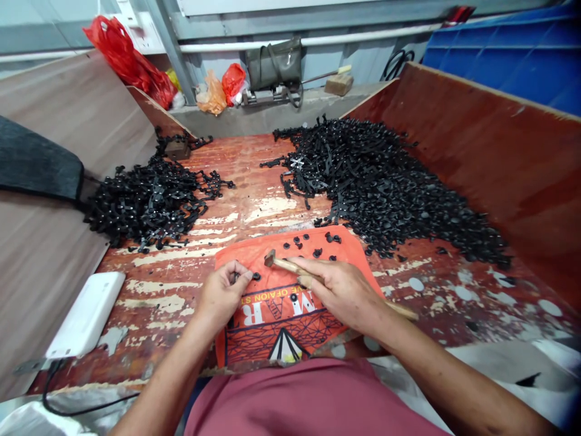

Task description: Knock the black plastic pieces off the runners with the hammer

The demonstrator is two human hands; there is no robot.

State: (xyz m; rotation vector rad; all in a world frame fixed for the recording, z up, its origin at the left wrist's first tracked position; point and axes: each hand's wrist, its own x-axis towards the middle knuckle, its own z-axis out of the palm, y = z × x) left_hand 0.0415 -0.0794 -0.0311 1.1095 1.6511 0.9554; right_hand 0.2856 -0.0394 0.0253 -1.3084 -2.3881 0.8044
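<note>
Through the head camera, I look down on a red-brown desk [222, 154] with worn, pale stripes. I take the orange cloth [245, 251], which lies on this desk in front of the person, as my landmark.

At the left part of the cloth is the left hand [227, 290]. Its fingers are pinched narrow, and a small dark part [234, 278] shows between them, mostly hidden. A round black piece [256, 276] is just beside the thumb tip; whether these two are one piece, I cannot tell.

Over the right part of the cloth is the right hand [338, 290]. Its fingers are wrapped around the wooden handle of a hammer [290, 265]. The hammer head is above the cloth, near the left hand, and the handle end reaches out past the right edge of the cloth.

Several small black pieces [318, 252] lie scattered on the far part of the cloth. Beyond its right far corner I see a large heap of black parts [363, 163], and beyond its left far corner a smaller heap [145, 200]. A white box [86, 315] with a black cable [104, 410] lies to the left of the cloth. Far behind the cloth, near the wall, stands a dark green bag [275, 63].
</note>
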